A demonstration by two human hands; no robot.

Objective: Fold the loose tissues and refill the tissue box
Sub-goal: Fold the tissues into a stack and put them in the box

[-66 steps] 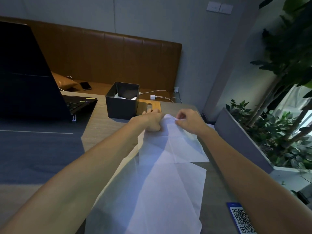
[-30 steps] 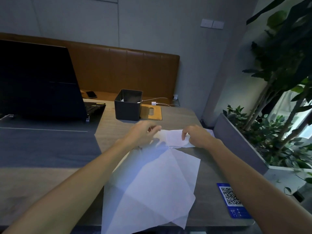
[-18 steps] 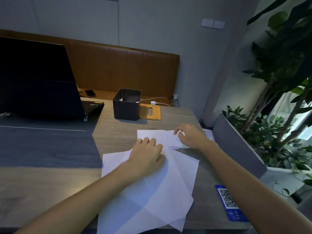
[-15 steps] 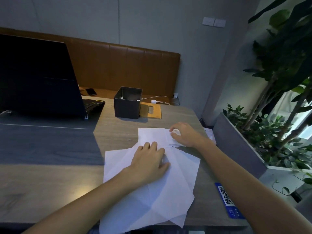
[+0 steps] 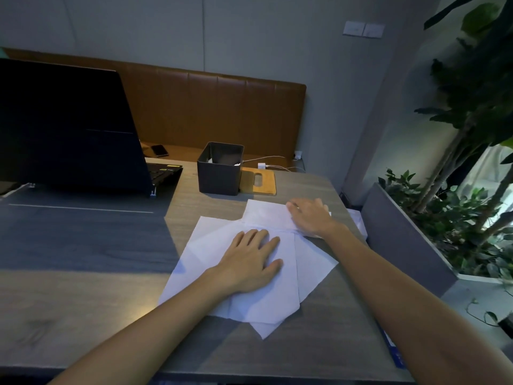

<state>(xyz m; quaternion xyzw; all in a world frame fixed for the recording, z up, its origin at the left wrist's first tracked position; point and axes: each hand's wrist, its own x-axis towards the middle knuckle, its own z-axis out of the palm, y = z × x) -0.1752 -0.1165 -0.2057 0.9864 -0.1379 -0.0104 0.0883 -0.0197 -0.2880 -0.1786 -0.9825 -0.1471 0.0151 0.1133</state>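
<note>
Pressing flat at frame centre, the left hand [image 5: 251, 259] lies with straight, spread fingers on the loose tissues [image 5: 277, 298] overlapping on the table [image 5: 111, 301]. Up and right, the right hand [image 5: 309, 215] rests relaxed fingers on a folded tissue [image 5: 263, 212]. Above them the open tissue box [image 5: 220, 173] stands apart.

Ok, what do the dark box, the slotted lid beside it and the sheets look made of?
Box: matte dark grey, thin straight walls, no gloss; plastic or leatherette, cannot tell. Lid: likely wood or bamboo, warm yellow-brown, satin. Sheets: thin soft tissue paper, overlaps showing through.
</note>
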